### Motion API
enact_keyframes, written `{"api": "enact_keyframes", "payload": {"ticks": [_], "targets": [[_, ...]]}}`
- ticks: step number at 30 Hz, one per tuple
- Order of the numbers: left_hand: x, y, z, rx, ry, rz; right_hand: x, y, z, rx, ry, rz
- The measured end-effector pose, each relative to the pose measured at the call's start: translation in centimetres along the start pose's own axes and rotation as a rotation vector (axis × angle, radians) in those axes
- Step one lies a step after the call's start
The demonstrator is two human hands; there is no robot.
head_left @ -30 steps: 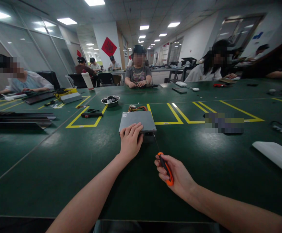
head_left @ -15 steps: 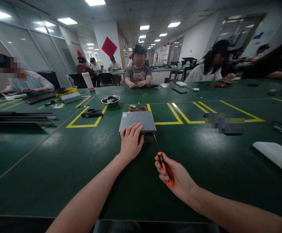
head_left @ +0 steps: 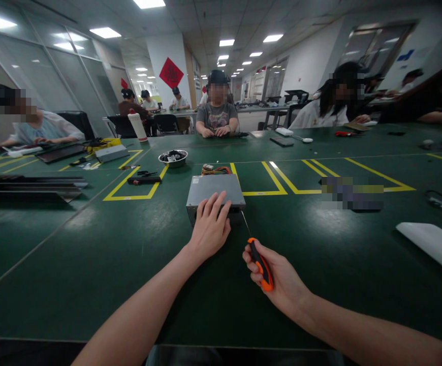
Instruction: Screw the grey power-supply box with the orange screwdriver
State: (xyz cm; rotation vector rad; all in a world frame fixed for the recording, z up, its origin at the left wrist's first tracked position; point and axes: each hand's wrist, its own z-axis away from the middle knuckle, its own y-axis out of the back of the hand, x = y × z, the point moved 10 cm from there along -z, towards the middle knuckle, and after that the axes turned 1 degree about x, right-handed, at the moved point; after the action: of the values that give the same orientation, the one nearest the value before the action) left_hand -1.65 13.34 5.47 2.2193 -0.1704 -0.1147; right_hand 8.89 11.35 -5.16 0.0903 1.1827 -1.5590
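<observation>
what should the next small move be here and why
Probably a light press and turn of the screwdriver: the right hand grips its handle, its tip is at the box's near right corner, and the left hand rests on the box, which may steady it. Whether the tip sits in a screw is too small to tell.

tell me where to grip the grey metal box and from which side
Probably best: grip the box by its left edge, coming from the left. That edge looks straight and free; wires lie at the far side, the left hand covers the near edge, and the screwdriver points at the near right corner.
</observation>
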Motion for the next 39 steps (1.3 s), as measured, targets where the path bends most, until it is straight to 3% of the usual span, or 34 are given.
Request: {"api": "enact_keyframes", "payload": {"ticks": [6, 14, 21, 39], "targets": [[0.8, -0.2, 0.1, -0.046, -0.028, -0.03, -0.1, -0.5, -0.1, -0.053, -0.013, -0.044], [1.9, -0.6, 0.6, -0.14, -0.117, -0.077, -0.5, -0.2, 0.1, 0.002, 0.015, -0.026], [1.8, -0.6, 0.7, -0.143, -0.128, -0.132, 0.1, -0.6, 0.0, -0.043, -0.052, -0.073], [1.9, -0.9, 0.9, -0.157, -0.163, -0.215, -0.1, -1.4, 0.0, -0.139, -0.041, -0.086]]}}
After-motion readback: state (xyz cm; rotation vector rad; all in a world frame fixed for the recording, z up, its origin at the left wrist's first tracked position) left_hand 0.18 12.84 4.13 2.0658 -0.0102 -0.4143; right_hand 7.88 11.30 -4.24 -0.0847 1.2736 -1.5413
